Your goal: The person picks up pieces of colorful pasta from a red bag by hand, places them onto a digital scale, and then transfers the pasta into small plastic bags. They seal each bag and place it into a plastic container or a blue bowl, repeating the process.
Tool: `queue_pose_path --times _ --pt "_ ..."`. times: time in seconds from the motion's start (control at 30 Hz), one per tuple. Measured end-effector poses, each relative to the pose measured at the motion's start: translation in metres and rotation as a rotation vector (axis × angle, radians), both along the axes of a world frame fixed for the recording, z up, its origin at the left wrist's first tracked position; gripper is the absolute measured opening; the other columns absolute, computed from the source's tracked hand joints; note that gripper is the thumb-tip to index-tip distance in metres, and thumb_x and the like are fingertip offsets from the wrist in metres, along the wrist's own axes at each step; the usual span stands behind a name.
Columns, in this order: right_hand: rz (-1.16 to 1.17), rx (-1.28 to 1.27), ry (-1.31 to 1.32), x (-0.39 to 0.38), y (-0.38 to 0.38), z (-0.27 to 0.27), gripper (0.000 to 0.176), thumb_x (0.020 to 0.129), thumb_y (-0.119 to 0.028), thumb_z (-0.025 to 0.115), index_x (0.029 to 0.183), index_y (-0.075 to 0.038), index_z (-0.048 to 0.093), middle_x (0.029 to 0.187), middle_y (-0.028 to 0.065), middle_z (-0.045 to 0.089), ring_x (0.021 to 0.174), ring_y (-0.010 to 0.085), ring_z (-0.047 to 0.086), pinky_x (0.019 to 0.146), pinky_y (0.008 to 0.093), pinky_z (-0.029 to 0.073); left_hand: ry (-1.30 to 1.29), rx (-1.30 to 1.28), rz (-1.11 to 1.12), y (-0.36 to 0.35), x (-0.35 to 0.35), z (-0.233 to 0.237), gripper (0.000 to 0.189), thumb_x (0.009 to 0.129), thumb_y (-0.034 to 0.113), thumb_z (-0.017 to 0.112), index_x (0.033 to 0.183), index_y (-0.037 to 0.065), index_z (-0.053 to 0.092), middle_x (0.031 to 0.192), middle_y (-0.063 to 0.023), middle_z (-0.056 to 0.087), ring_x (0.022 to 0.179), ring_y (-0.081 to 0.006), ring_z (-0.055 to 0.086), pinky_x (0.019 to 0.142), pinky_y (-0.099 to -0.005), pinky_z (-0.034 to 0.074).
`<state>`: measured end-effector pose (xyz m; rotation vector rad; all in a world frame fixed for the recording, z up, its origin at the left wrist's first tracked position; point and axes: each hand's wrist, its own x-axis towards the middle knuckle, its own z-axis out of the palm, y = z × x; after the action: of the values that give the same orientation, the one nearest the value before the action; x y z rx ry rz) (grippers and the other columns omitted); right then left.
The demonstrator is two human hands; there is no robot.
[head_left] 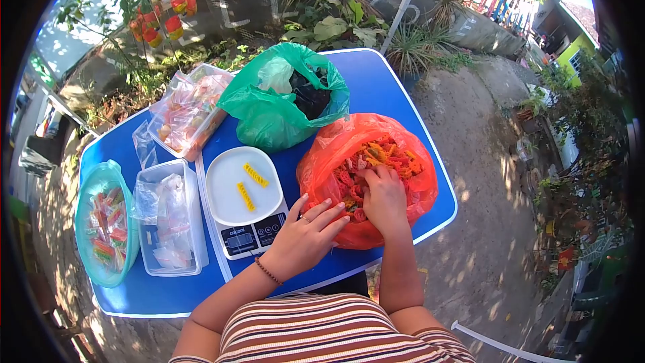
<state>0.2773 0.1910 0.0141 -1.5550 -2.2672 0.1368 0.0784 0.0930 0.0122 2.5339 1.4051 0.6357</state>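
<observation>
An orange-red plastic bag [420, 191] stands open at the right of the table, filled with red, orange and yellow spiral pieces [386, 154] that look like pasta or crackers. My right hand [384, 191] reaches into it, fingers bent down among the pieces, so what the fingertips hold is hidden. Against the bag's left side rests my left hand [306, 238], fingers spread and holding nothing. Just left of it is a white kitchen scale [243, 234]. Its white tray [222, 195] carries two yellow spiral pieces [246, 196], lying apart.
Behind the scale sits a green plastic bag [259, 128] with dark and clear plastic inside. Leftward are a tub of packed bags [191, 111], a clear container [198, 249] holding plastic bags, and a teal basket [84, 228] with small colourful packs. All stand on a blue folding table [369, 84].
</observation>
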Motion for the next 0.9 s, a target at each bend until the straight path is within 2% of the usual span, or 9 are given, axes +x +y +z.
queue_pose_path --times 0.13,0.23,0.33,0.43,0.53,0.63,0.73,0.9 --pt "0.007 -0.057 -0.026 0.004 -0.003 0.012 0.022 0.080 -0.002 0.070 0.101 -0.010 0.070 0.107 0.0117 0.062 0.105 0.0341 0.059 0.090 0.0467 0.050 0.012 -0.008 0.015 -0.003 -0.004 -0.002 0.059 0.082 0.026 0.081 0.137 0.019 0.063 0.144 -0.0018 0.060 0.135 -0.0200 0.055 0.122 -0.0577 0.020" --pt "0.006 0.030 0.004 0.011 -0.004 0.011 0.019 0.082 -0.004 0.069 0.100 -0.010 0.070 0.105 0.0097 0.066 0.101 0.0328 0.060 0.089 0.0462 0.049 0.013 -0.018 0.028 -0.005 -0.005 -0.003 0.057 0.082 0.027 0.081 0.136 0.020 0.064 0.142 -0.0007 0.062 0.134 -0.0188 0.055 0.122 -0.0586 0.017" --pt "-0.041 0.092 0.272 0.023 0.002 0.004 0.019 0.085 -0.002 0.071 0.102 -0.008 0.071 0.099 0.0113 0.071 0.094 0.0318 0.063 0.084 0.0428 0.051 0.038 0.004 0.045 -0.004 -0.004 -0.004 0.053 0.083 0.026 0.080 0.133 0.021 0.066 0.139 0.0004 0.064 0.133 -0.0175 0.056 0.122 -0.0578 0.016" --pt "-0.175 -0.004 0.648 0.029 0.004 0.004 0.015 0.091 -0.003 0.072 0.105 -0.004 0.071 0.092 0.0085 0.074 0.083 0.0213 0.067 0.077 0.0356 0.052 0.090 0.054 0.060 -0.003 -0.005 -0.008 0.048 0.083 0.023 0.079 0.130 0.022 0.068 0.136 0.0011 0.065 0.131 -0.0164 0.057 0.121 -0.0567 0.016" --pt "-0.168 -0.203 0.946 0.033 -0.001 0.018 0.014 0.097 -0.004 0.070 0.109 0.002 0.069 0.097 0.0049 0.073 0.084 0.0085 0.065 0.076 0.0226 0.051 0.093 0.073 0.069 -0.003 -0.003 -0.010 0.045 0.083 0.022 0.078 0.128 0.023 0.069 0.135 0.0013 0.066 0.128 -0.0160 0.058 0.120 -0.0561 0.018" --pt "-0.127 -0.337 1.233 0.035 -0.003 0.018 0.015 0.096 -0.003 0.071 0.109 0.004 0.068 0.096 0.0043 0.072 0.085 0.0071 0.064 0.077 0.0220 0.052 0.086 0.068 0.076 -0.004 -0.002 -0.010 0.045 0.083 0.021 0.078 0.127 0.023 0.070 0.134 0.0012 0.066 0.127 -0.0160 0.058 0.119 -0.0560 0.019" --pt "-0.141 -0.360 1.258 0.032 -0.005 0.022 0.016 0.096 -0.003 0.071 0.110 0.004 0.068 0.096 0.0048 0.072 0.084 0.0068 0.064 0.078 0.0215 0.052 0.079 0.065 0.076 -0.004 -0.003 -0.008 0.044 0.083 0.021 0.078 0.126 0.023 0.070 0.133 0.0014 0.066 0.126 -0.0160 0.058 0.119 -0.0559 0.019" --pt "-0.107 -0.296 1.151 0.032 -0.005 0.021 0.014 0.098 -0.006 0.070 0.109 0.003 0.068 0.092 0.0019 0.069 0.082 0.0054 0.063 0.074 0.0207 0.053 0.064 0.031 0.090 -0.005 -0.004 -0.009 0.043 0.083 0.021 0.078 0.125 0.023 0.071 0.128 0.0023 0.067 0.124 -0.0154 0.060 0.117 -0.0543 0.022"
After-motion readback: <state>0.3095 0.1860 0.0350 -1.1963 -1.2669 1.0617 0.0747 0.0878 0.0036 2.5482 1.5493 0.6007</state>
